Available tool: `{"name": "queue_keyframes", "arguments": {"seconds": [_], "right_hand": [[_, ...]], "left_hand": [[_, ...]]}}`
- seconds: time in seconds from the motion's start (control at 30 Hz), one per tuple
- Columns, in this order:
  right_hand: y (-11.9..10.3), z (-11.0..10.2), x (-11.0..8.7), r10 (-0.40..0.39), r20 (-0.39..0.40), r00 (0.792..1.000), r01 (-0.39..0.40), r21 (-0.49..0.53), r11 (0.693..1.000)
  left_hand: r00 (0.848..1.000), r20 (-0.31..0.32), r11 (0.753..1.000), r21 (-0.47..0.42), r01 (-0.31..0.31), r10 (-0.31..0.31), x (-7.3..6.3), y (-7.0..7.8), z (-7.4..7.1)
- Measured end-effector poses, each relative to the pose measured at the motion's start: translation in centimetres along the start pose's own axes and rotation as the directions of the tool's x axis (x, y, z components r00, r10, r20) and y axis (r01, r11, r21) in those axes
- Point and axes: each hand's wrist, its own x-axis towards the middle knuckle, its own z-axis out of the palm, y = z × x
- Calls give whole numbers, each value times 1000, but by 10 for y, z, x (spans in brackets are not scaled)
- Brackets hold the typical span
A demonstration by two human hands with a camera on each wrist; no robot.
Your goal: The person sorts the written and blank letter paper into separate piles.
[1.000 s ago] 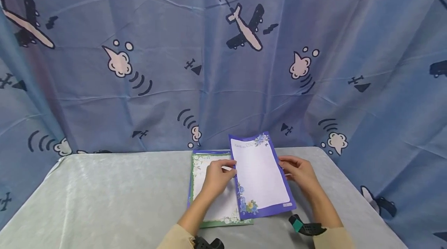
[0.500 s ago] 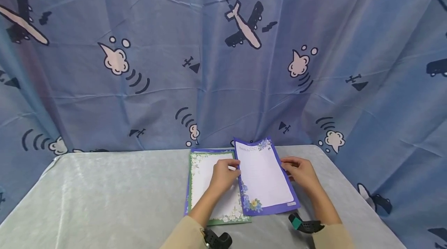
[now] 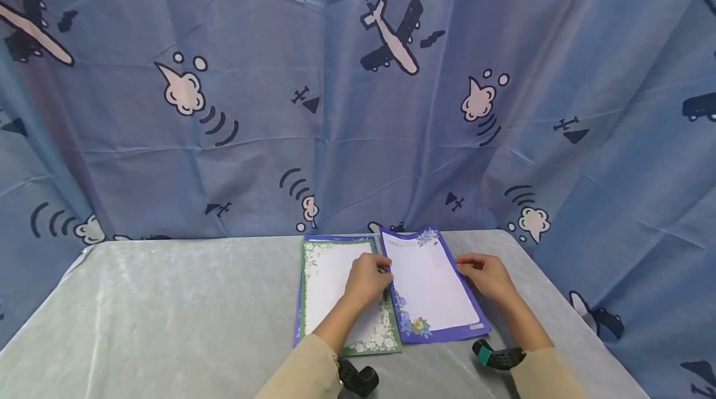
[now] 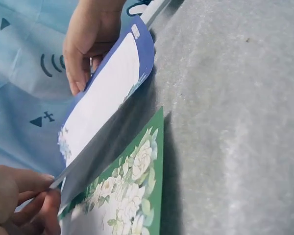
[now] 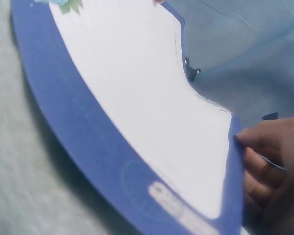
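Between the two hands is a sheet of writing paper with a purple-blue border and blue flowers (image 3: 433, 287). My left hand (image 3: 367, 278) pinches its left edge between thumb and fingers; the left wrist view shows this edge raised off the table. On the opposite edge, my right hand (image 3: 489, 278) pinches the border, seen closely in the right wrist view, where the sheet (image 5: 137, 112) bows. A green-bordered sheet with white flowers (image 3: 330, 287) lies to the left, partly under my left forearm. Beneath it, a purple-blue edge of another sheet (image 3: 298, 318) peeks out.
A pale grey cloth covers the table (image 3: 184, 306), with its far edge against a blue curtain (image 3: 252, 107) printed with airplanes and clouds. Both wrists wear black straps (image 3: 358, 377).
Both hands have carried the purple-blue bordered sheet to the right and slightly lower. More of the green-bordered sheet now shows, and the two sheets barely overlap.
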Motion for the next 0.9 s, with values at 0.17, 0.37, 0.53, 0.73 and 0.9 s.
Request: {"name": "queue_keyframes", "arguments": {"seconds": [0.17, 0.37, 0.53, 0.73, 0.9], "right_hand": [[4, -7, 3, -27, -7, 1000, 27, -31, 999], [5, -10, 6, -12, -8, 1000, 12, -30, 999], [5, -7, 10, -7, -9, 1000, 7, -21, 1000], [11, -7, 10, -14, 4, 1000, 14, -61, 998], [20, -7, 7, 3, 9, 1000, -2, -92, 996]], "left_hand": [[999, -10, 994, 97, 54, -53, 0, 9, 2], [998, -14, 987, 151, 54, -53, 1, 9, 4], [998, -11, 980, 189, 59, -58, 1, 6, 4], [1000, 11, 971, 238, 12, -15, 0, 4, 9], [1000, 13, 961, 276, -23, 21, -3, 4, 16]]}}
